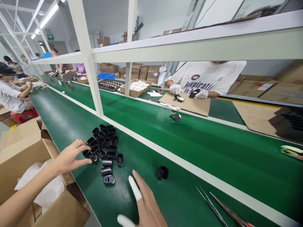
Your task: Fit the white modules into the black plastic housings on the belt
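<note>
My left hand (71, 156) reaches over the near edge of the green bench, thumb and fingers apart. Its fingertips are at a pile of small black plastic housings (101, 141), close beside one slotted housing (94, 158); whether they touch it I cannot tell. My right hand (149, 205) is low in the middle with fingers spread and nothing in it. White finger cots cover two of its digits. Between the hands lie several loose housings, among them one with two slots (109, 180). A single black housing (163, 172) stands alone to the right of my right hand.
Tweezers (211, 206) and a pliers-like tool (228, 209) lie at the lower right. A white rail (146, 140) divides the bench from a green belt (213, 142). An open carton (21, 151) stands at the left. Across the belt, a gloved co-worker (201, 78) handles parts on cardboard.
</note>
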{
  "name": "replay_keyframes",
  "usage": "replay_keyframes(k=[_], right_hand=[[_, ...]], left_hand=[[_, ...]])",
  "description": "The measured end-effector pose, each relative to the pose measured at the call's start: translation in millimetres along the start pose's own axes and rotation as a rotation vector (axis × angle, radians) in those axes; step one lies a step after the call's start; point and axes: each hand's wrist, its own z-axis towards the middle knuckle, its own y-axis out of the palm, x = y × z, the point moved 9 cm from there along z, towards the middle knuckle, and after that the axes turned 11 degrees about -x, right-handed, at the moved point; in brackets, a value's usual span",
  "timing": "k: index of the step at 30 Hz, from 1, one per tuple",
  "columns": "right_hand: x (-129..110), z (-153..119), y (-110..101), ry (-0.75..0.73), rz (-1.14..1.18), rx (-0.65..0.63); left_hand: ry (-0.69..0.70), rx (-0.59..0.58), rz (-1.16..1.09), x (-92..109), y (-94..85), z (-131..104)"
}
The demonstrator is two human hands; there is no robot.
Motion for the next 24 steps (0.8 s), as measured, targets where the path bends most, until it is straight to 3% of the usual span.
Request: replay_keyframes(k=[3, 8, 16, 21, 24], right_hand=[[-25.6, 48.3, -17.5, -0.199, -0.092, 0.073], [-45.4, 99.9, -10.0, -0.292, -0.177, 0.073], [-72.7, 89.9, -1.4, -0.473, -0.336, 0.072], [-69.5, 82.4, -0.4, -0.473, -0.326, 0.162], [-64.9, 76.8, -4.5, -0.46, -0.285, 0.217]], left_hand=[[0.082, -0.021, 0.03, 18.5, 19.8, -5.8], [0.063, 0.033, 0.09, 36.9, 34.7, 0.6], [0.151, 0.015, 0.012, 53.7, 24.9, -3.3], [0.025, -0.074, 0.042, 43.9, 24.7, -6.1], [0.029, -0.094, 0.112, 41.3, 31.7, -3.1]])
